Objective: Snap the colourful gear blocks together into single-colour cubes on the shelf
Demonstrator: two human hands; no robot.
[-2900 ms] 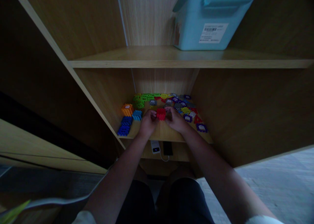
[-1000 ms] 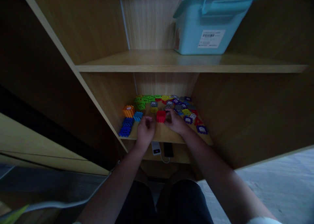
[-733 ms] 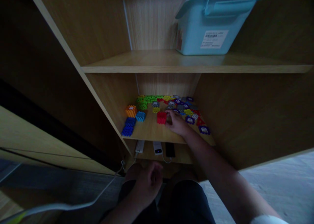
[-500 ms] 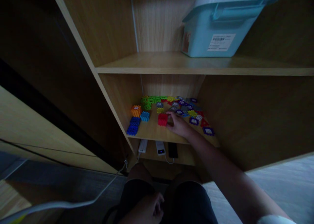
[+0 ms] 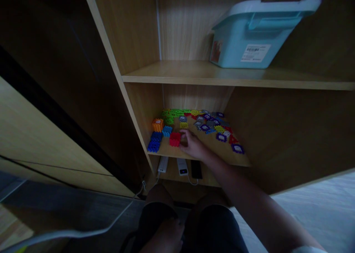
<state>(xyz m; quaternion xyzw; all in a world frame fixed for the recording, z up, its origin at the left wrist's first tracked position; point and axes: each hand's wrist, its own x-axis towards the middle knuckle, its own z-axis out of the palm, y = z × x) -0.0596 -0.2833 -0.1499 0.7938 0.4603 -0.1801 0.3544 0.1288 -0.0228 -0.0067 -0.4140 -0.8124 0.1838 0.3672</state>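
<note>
In head view, R hand (image 5: 192,146) pinches red stack (image 5: 174,139) by its right edge, at front of mid. shelf (image 5: 163,151); L hand (image 5: 171,233) is low at L thigh (image 5: 155,216), too dark, cannot tell if spread. Done, I judge: orange stack (image 5: 158,125), light-blue stack (image 5: 166,131), dark-blue stacks (image 5: 154,141); not yet stacked: loose mixed pcs. (image 5: 221,137) at right.

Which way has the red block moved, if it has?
Yes, the red block moved left along the shelf, closer to the light blue block.
</note>
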